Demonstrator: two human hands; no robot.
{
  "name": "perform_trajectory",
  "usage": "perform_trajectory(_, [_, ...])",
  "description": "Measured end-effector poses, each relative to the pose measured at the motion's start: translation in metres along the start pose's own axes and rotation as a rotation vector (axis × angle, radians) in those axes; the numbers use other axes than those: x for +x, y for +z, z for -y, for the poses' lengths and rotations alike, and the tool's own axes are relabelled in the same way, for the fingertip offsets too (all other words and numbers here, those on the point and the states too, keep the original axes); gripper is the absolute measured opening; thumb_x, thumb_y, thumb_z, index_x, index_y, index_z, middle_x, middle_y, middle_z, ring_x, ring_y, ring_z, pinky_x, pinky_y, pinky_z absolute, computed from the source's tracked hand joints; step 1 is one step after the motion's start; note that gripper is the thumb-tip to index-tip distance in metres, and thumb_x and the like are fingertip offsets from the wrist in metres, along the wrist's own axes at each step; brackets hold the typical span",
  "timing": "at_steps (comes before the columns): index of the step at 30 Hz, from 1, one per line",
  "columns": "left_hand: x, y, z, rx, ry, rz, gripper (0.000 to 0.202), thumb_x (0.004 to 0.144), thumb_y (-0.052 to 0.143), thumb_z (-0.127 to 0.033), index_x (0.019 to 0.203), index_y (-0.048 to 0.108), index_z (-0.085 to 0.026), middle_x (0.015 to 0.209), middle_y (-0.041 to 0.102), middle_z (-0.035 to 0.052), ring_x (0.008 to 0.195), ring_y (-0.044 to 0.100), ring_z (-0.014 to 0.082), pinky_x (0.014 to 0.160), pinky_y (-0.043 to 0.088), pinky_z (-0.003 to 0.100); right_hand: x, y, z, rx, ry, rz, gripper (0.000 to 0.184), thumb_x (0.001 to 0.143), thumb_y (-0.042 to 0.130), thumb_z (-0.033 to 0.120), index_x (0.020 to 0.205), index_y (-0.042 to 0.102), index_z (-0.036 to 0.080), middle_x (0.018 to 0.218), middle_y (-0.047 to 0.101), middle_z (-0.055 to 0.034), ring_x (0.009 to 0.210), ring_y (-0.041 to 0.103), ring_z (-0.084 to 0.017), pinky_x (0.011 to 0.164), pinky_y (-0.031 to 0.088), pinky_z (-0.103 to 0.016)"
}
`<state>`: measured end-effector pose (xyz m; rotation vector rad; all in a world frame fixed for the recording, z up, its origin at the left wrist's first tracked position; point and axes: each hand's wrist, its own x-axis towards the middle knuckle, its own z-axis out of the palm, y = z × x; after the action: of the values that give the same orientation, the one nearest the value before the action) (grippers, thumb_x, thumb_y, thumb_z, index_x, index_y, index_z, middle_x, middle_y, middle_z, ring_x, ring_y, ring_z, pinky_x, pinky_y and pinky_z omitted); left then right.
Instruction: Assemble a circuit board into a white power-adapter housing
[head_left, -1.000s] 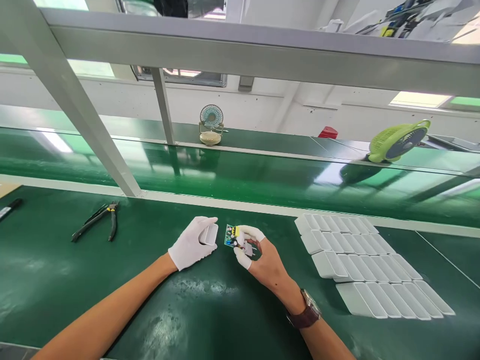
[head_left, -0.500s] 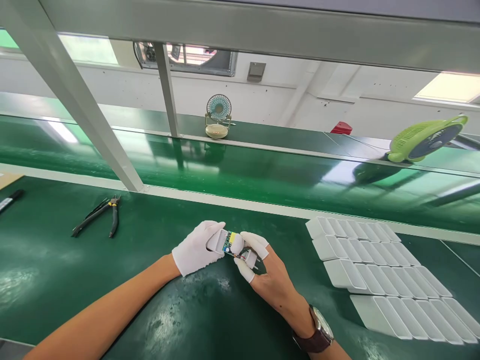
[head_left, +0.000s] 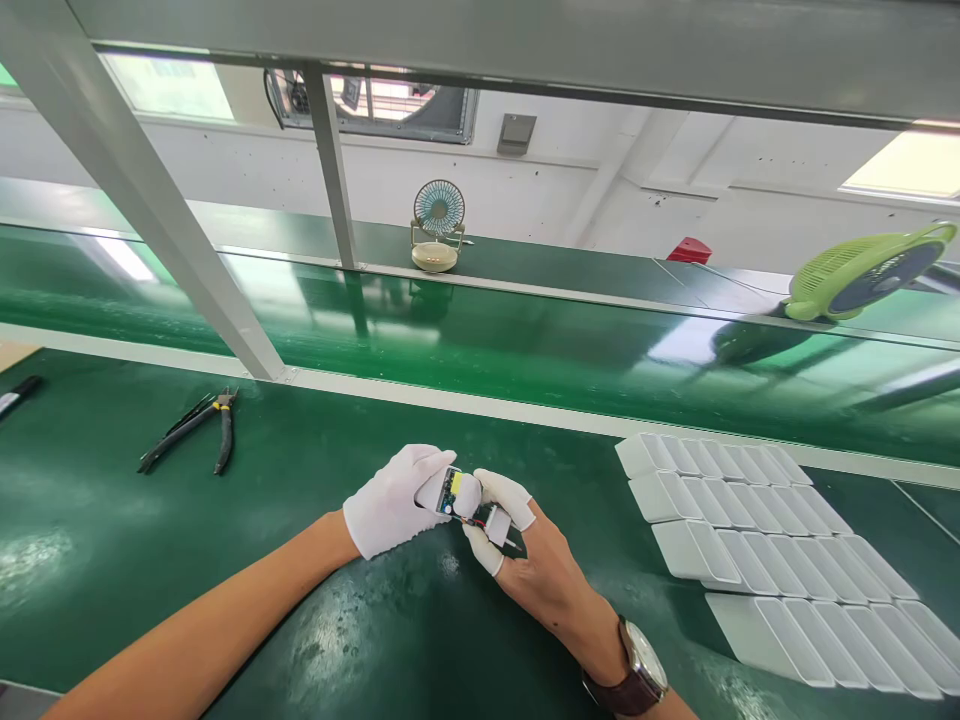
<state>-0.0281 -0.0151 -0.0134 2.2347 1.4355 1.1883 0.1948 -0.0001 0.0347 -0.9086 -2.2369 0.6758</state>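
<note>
My left hand (head_left: pixel 396 502), in a white glove, is closed around a white plastic housing (head_left: pixel 430 493). A small circuit board (head_left: pixel 455 482) with a yellow part and a rounded white part sits at the housing's open end; how deep it reaches inside is hidden. White covers sit on the thumb and fingers of my right hand (head_left: pixel 517 530). These fingers pinch the board's outer end from both sides. Beside them, a white plug piece (head_left: pixel 497 525) with pins hangs on short wires near the board.
Rows of white plastic housings (head_left: pixel 787 560) stand on the green bench (head_left: pixel 315 620) to the right. Black-handled pliers (head_left: pixel 225 430) and a dark tool (head_left: pixel 19 398) lie left. A metal post (head_left: pixel 165 200), a small fan (head_left: pixel 437 225) and a green fan (head_left: pixel 870 270) are farther back.
The circuit board and the housing's open end have tilted slightly, and less of the housing's face shows. Both hands keep their grip in nearly the same place. The view has shifted a little.
</note>
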Motion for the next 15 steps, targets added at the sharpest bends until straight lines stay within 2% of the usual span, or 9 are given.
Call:
perform_trajectory(3, [0.0008, -0.0001, -0.001, 0.009, 0.029, -0.014, 0.064, 0.084, 0.07, -0.023, 0.141, 0.041, -0.028, 0.124, 0.057, 0.0141, 0.11, 0.064, 0.0265, 0.092, 0.059, 0.043, 0.0003, 0.0013, -0.0003, 0.003, 0.011, 0.004, 0.053, 0.094, 0.054, 0.019, 0.145, 0.042, 0.028, 0.127, 0.064, -0.0109, 0.077, 0.066, -0.017, 0.073, 0.061, -0.034])
perform_trajectory(10, [0.0015, 0.0001, -0.002, -0.001, 0.042, -0.04, 0.059, 0.086, 0.07, -0.027, 0.139, 0.044, -0.025, 0.121, 0.058, 0.014, 0.11, 0.065, 0.026, 0.094, 0.058, 0.043, 0.0011, 0.0045, -0.0003, -0.022, -0.008, -0.021, 0.055, 0.093, 0.053, 0.018, 0.145, 0.041, 0.03, 0.12, 0.066, -0.0086, 0.071, 0.066, -0.017, 0.071, 0.061, -0.034])
perform_trajectory(15, [0.0015, -0.0012, -0.0031, -0.004, 0.036, -0.043, 0.055, 0.086, 0.068, -0.022, 0.136, 0.045, -0.025, 0.124, 0.058, 0.0137, 0.112, 0.064, 0.0249, 0.094, 0.058, 0.041, -0.0013, 0.0093, -0.0035, -0.098, -0.102, -0.091, 0.052, 0.096, 0.053, 0.02, 0.146, 0.04, 0.026, 0.121, 0.066, -0.0126, 0.083, 0.069, -0.02, 0.079, 0.062, -0.036])
